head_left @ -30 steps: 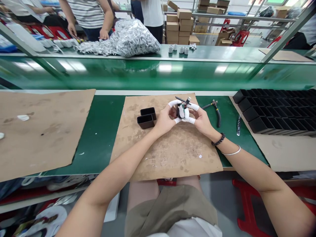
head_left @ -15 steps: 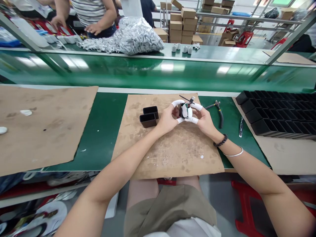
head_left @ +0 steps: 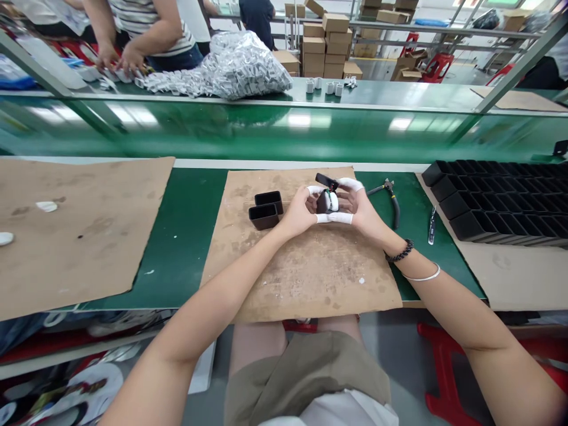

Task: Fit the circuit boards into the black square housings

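Observation:
My left hand (head_left: 299, 214) and my right hand (head_left: 361, 208) meet above a brown cardboard mat (head_left: 306, 260) and together pinch a small black and white part (head_left: 327, 198) with thin coloured wires. White finger cots cover my fingertips. A flat black piece sticks up at the part's top. Two open black plastic casings (head_left: 265, 211) stand on the mat just left of my left hand.
Black pliers (head_left: 389, 198) and a small metal tool (head_left: 430, 226) lie on the green bench to the right. Rows of black casings (head_left: 497, 198) fill the right side. Across the conveyor (head_left: 284, 127), another person's hands (head_left: 118, 59) work beside a bag of white parts (head_left: 239, 65).
The part has been turned between my fingers; its thin top piece now shows as a flat black tab. The person opposite has moved their hands further left.

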Available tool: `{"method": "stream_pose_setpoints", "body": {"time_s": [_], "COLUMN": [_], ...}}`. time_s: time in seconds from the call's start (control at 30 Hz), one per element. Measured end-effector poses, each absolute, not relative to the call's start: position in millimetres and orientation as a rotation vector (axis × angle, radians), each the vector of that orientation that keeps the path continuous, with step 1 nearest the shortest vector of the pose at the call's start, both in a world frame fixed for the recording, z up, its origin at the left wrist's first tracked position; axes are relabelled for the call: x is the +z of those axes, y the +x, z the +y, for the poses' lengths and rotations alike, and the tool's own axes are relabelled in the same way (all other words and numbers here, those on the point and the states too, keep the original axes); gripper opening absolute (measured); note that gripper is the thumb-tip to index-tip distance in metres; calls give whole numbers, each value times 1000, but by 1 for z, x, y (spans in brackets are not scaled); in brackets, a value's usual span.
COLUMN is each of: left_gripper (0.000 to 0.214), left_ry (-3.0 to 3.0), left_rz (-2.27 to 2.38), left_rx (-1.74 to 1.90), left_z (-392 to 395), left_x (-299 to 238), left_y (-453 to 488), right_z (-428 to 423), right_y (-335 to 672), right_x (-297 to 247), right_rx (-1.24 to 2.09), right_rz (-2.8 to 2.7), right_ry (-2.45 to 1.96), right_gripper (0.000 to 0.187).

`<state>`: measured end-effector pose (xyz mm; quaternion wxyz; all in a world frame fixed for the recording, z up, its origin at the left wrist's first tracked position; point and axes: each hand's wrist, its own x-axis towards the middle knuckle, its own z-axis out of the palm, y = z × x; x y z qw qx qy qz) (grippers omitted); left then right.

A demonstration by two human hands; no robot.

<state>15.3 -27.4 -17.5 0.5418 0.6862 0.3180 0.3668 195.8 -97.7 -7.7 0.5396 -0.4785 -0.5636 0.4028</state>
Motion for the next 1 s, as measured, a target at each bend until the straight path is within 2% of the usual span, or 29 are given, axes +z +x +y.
{"method": "stream_pose_setpoints", "body": {"time_s": [0.07, 0.2, 0.27, 0.4, 0.53, 0.77, 1.0], "left_gripper": [73, 63, 56, 50, 53, 65, 64], "left_ry": [1516, 1310, 1237, 1058, 984, 1396, 1641], "left_rz": [713, 508, 411, 272, 283, 607, 634], "left_rx": [778, 577, 452, 348, 428, 888, 976], "left_z": [-25, -27, -30, -34, -31, -36, -38], "left_x": [-14, -2, 3, 4, 2, -1, -4], "left_y": [15, 11, 8, -2, -3, 17, 15], "right_z": [-97, -100, -104, -109, -108, -110, -109], "right_y": [203, 215, 216, 209, 205, 208, 211], "right_x": [-2, 17, 26, 32, 28, 29, 22], "right_rx": [924, 927, 1007, 1127, 1006, 773, 720], "right_rz": [-1314, -1341, -1386, -1428, -1351, -1352, -1546], "right_ry": [-1116, -1034, -984, -933, -967, -1129, -1227], "right_gripper": [94, 56, 46, 46, 45, 37, 42]}}
